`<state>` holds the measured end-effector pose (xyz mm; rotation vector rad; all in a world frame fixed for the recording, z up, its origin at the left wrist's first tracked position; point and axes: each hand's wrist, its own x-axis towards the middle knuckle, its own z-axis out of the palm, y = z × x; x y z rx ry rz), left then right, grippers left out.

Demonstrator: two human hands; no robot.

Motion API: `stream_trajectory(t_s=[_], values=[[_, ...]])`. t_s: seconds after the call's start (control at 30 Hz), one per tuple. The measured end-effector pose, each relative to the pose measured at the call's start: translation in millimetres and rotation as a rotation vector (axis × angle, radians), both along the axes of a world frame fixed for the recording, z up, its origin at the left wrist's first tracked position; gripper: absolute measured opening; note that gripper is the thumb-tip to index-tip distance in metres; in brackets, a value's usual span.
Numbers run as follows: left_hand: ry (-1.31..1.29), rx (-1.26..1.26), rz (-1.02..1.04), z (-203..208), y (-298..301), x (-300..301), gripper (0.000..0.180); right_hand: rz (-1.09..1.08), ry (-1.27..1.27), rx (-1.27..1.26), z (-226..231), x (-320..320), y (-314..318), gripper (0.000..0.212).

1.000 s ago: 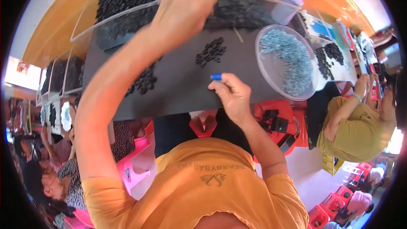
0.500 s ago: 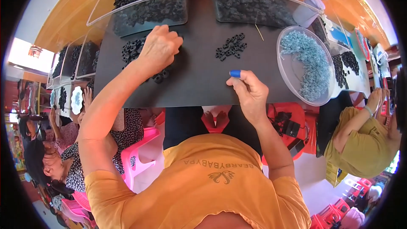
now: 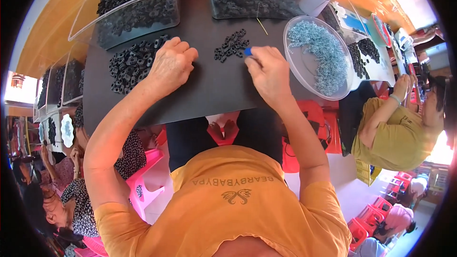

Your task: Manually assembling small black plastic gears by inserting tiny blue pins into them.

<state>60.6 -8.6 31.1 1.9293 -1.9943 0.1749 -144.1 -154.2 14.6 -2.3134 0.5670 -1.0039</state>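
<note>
My left hand (image 3: 172,65) is closed, back up, at the right side of a broad pile of small black plastic parts (image 3: 132,64). Whatever its fingers may hold is hidden beneath the knuckles. My right hand (image 3: 271,74) reaches to the right edge of a smaller pile of black parts (image 3: 231,45). A blue finger cover (image 3: 248,52) sits on its index fingertip, close to the thumb. Those two fingers are drawn together, and anything between them is too small to make out. To the right lies a round clear lid (image 3: 303,65) bearing tiny pale-blue pieces (image 3: 328,50).
Two clear bins of black parts, one at far left (image 3: 138,24) and one at far centre (image 3: 257,0), line the back of the dark table (image 3: 204,85). A thin yellowish stick (image 3: 262,26) lies by the second bin. People sit on both sides.
My right hand has moved forward to the small pile. My left hand has come off the large pile toward its right side. The whole view has shifted.
</note>
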Motion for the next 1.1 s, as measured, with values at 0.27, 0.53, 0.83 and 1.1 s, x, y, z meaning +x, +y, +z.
stream_trajectory(t_s=[0.27, 0.53, 0.83, 1.1], values=[[-0.193, -0.136, -0.015, -4.3, 4.5, -24.7, 0.011, -0.05, 0.225, -0.435, -9.9, 22.1, 1.5, 0.016], [0.122, -0.065, 0.022, 0.9, 13.3, -25.8, 0.023, -0.197, 0.116, -0.386, 23.3, -43.6, -41.4, 0.011], [0.309, 0.052, 0.098, 5.3, 12.3, -30.1, 0.032, -0.14, 0.545, -0.225, 18.5, -51.4, -93.8, 0.017], [0.544, 0.113, 0.229, -0.5, 23.2, -31.4, 0.023, -0.162, 0.612, -0.208, 15.3, -46.5, -97.5, 0.021]])
